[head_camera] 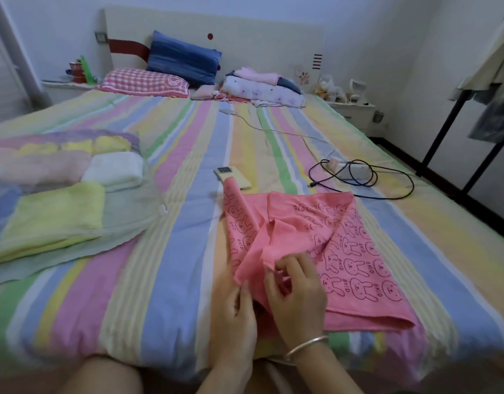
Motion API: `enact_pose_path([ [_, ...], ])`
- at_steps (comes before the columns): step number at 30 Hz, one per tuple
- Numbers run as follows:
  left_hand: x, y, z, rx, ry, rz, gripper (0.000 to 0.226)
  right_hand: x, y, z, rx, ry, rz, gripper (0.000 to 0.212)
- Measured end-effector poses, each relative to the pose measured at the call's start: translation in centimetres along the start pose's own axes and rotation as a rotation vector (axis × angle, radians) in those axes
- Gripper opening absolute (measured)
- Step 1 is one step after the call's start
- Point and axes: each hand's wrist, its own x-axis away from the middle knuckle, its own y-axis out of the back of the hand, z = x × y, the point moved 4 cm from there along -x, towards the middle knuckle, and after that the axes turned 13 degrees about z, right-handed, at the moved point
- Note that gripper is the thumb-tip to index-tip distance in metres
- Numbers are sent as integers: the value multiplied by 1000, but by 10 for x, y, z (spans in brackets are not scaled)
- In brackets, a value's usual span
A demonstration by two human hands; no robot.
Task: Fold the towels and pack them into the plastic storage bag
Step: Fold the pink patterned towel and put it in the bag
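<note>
Apparently soft, rumpled pink towel (350, 251)

Dim, flat indoor light with a cool cast — shadows are soft and faint. Wide-angle distortion bows the bed (165, 265) and far wall (387, 38); the near corners smear out of focus.

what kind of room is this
Most likely a home bedroom: a bed with a striped sheet, a blue pillow leaning on the headboard, and a nightstand beside it.
</note>
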Motion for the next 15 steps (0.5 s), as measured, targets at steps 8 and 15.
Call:
enact_pose_path([
  [8,2,0,3,45,61,23,29,14,-6,8,205,169,10,13],
  [15,6,-3,-1,54,86,51,34,11,-3,9,252,188,2,12],
])
